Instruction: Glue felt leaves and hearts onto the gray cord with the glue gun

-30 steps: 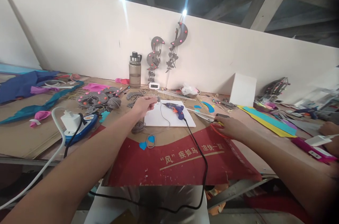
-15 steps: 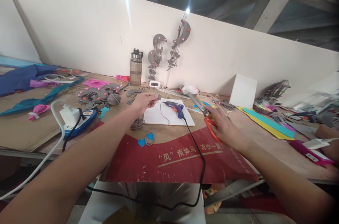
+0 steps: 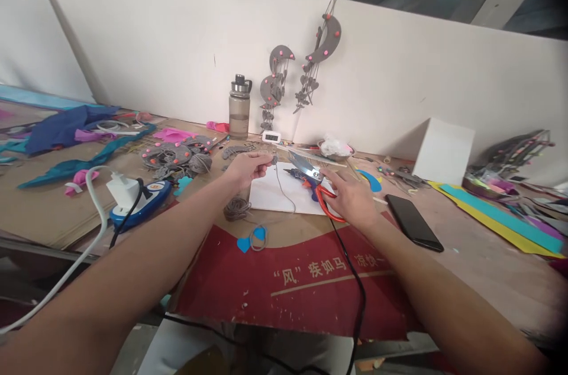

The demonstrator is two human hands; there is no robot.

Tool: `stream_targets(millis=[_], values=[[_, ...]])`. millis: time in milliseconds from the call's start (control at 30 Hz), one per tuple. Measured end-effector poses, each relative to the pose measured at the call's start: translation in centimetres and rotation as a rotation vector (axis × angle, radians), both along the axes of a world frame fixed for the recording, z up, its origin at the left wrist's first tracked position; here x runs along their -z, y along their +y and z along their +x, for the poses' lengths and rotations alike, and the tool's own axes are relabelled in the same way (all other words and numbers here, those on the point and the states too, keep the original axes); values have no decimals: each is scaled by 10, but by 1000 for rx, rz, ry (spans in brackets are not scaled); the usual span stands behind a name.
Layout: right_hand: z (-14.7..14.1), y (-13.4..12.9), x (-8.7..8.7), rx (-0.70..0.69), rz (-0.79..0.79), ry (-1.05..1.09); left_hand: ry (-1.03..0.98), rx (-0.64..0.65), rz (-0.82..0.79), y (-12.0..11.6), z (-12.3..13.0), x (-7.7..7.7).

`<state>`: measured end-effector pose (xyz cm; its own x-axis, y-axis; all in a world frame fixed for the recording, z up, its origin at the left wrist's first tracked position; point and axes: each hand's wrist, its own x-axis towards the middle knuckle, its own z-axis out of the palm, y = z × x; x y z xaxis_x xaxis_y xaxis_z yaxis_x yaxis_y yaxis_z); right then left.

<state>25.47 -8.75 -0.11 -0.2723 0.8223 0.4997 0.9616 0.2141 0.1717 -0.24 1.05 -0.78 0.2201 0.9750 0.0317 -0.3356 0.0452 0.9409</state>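
Observation:
My left hand (image 3: 252, 168) is closed in a pinch on a small grey piece (image 3: 274, 159), whose exact shape I cannot make out. A thin grey cord (image 3: 284, 187) hangs from it over a white board (image 3: 270, 200). In my right hand (image 3: 355, 197) are scissors (image 3: 305, 165) with orange handles, their blades pointing left toward the grey piece but apart from it. Behind the scissors a blue glue gun (image 3: 294, 174) lies on the board, partly hidden. A bundle of grey cord (image 3: 238, 208) and blue hearts (image 3: 244, 243) lie nearer my left forearm.
Grey moon-shaped hangings (image 3: 331, 38) hang on the white wall. A water bottle (image 3: 239, 115) and small clock (image 3: 271, 137) stand at the back. A blue power strip (image 3: 144, 206) with cables is at left. At right lie a phone (image 3: 413, 221) and coloured sheets (image 3: 501, 215).
My right hand has brought the scissors leftward, over the glue gun and closer to my left hand. The view has turned right, and a phone now shows beside my right forearm.

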Motion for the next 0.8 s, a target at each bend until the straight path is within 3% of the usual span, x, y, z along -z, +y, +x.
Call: stream_targets(millis=[300, 800], values=[[0, -6, -1, 1, -7, -120, -2, -4, 7, -4, 4, -1], [-3, -7, 2, -45, 10, -129, 20, 22, 36, -3, 4, 1]])
